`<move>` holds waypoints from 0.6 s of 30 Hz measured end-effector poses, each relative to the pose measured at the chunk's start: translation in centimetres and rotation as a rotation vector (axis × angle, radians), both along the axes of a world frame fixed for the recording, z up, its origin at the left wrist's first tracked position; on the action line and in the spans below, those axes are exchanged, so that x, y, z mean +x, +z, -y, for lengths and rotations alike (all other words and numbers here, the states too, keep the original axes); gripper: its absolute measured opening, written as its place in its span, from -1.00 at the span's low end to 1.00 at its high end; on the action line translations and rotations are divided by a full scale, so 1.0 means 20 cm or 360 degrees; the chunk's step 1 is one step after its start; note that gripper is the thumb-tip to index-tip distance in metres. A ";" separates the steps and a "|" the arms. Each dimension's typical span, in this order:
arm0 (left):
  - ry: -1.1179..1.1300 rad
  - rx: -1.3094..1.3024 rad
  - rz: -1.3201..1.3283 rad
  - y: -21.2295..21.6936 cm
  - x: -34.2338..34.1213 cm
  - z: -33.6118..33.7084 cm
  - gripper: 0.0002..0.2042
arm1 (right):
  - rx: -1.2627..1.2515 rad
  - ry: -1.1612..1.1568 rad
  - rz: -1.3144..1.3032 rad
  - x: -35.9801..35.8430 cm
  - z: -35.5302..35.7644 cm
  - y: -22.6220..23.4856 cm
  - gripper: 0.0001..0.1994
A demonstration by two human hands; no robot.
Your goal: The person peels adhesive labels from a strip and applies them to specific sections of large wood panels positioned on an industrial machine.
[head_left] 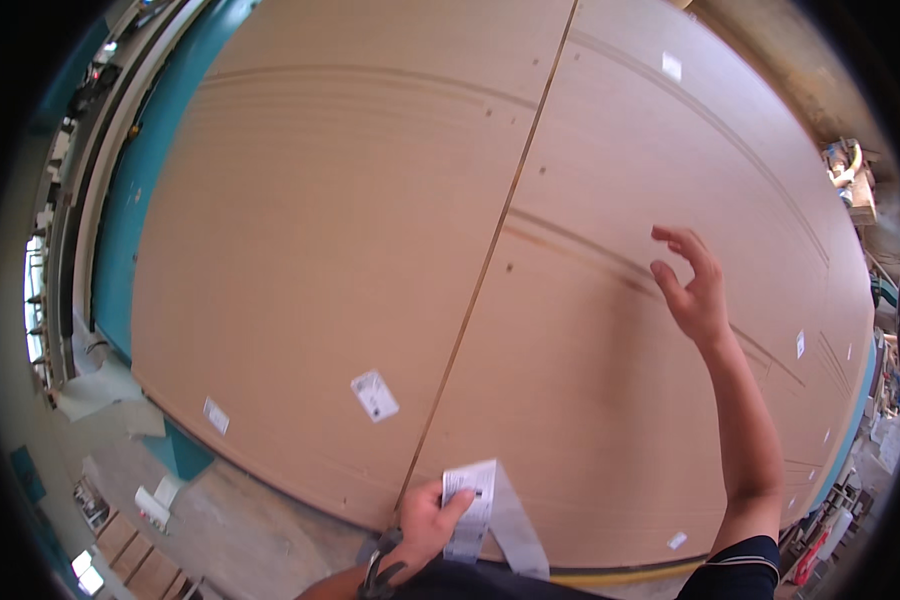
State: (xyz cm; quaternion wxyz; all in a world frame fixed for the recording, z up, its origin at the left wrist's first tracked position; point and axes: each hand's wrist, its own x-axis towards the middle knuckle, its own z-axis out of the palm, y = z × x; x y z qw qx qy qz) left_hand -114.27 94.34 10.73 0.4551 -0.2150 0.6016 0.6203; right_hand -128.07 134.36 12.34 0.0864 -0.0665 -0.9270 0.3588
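Note:
In my left hand [428, 524], at the near edge of the large brown board [310, 240], is a strip of white printed labels [470, 505]. The thumb presses on its front, and a pale length of backing paper [517, 530] trails down beside it. My right hand [695, 290] is raised over the right part of the board. Its fingers curve apart from the thumb, and I see nothing between them. White stickers lie on the board: one label [374, 396] left of the strip, a smaller label [216, 416] by the left edge, and another label [672, 66] far right.
A dark seam [487, 262] runs lengthwise between the board's panels. Along the left is a teal surface [120, 270] beside a machine rail [88, 200]. Crumpled white paper [157, 503] lies at the lower left. Cluttered items [850, 180] stand beyond the right edge.

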 end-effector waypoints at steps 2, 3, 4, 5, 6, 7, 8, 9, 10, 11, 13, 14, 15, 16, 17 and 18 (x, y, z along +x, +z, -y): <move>0.0141 0.0044 0.0049 0.08 0.00 -0.01 -0.82 | -0.0262 0.0136 0.0240 0.34 0.35 0.07 -0.78; 0.0231 0.0129 0.0017 0.11 -0.01 -0.01 -0.81 | -0.0445 0.0180 0.0336 0.48 0.52 0.10 -0.80; 0.0242 0.0132 0.0060 0.14 -0.02 -0.01 -0.81 | -0.0528 0.0253 0.0371 0.59 0.66 0.15 -0.80; 0.0264 0.0180 0.0047 0.17 -0.03 -0.01 -0.81 | -0.0589 0.0314 0.0440 0.68 0.79 0.19 -0.80; 0.0283 0.0226 0.0033 0.20 -0.03 0.00 -0.81 | -0.0689 0.0220 0.0497 0.75 0.91 0.22 -0.84; 0.0304 0.0288 0.0043 0.22 -0.03 0.01 -0.80 | -0.0774 0.0131 0.0569 0.80 0.99 0.24 -0.87; 0.0323 0.0346 0.0048 0.25 -0.02 0.03 -0.80 | -0.0874 0.0106 0.0678 0.84 1.07 0.25 -0.87; 0.0334 0.0374 0.0073 0.27 -0.01 0.05 -0.80 | -0.0967 0.0081 0.0808 0.87 1.15 0.24 -0.86; 0.0351 0.0454 0.0087 0.29 -0.01 0.06 -0.80 | -0.1053 0.0062 0.0906 0.88 1.20 0.24 -0.85; 0.0312 0.0508 0.0052 0.30 0.00 0.08 -0.80 | -0.1276 -0.0066 0.0959 0.90 1.24 0.24 -0.84; 0.0239 0.0594 -0.0015 0.33 0.02 0.13 -0.81 | -0.1677 -0.0349 0.1086 0.91 1.30 0.26 -0.83; 0.0132 0.0537 -0.0054 0.33 0.02 0.15 -0.81 | -0.1639 -0.0338 0.1063 0.90 1.31 0.27 -0.82; 0.0035 0.0483 -0.0114 0.33 0.03 0.17 -0.81 | -0.1424 -0.0208 0.0883 0.89 1.32 0.29 -0.82; -0.0088 0.0380 -0.0153 0.33 0.03 0.19 -0.81 | -0.1149 -0.0153 0.0780 0.88 1.32 0.32 -0.81; -0.0042 0.0443 -0.0118 0.33 0.03 0.21 -0.81 | -0.0876 -0.0103 0.0677 0.85 1.32 0.35 -0.78; -0.0023 0.0459 -0.0061 0.32 0.04 0.22 -0.82 | -0.0684 0.0062 0.0506 0.83 1.30 0.38 -0.74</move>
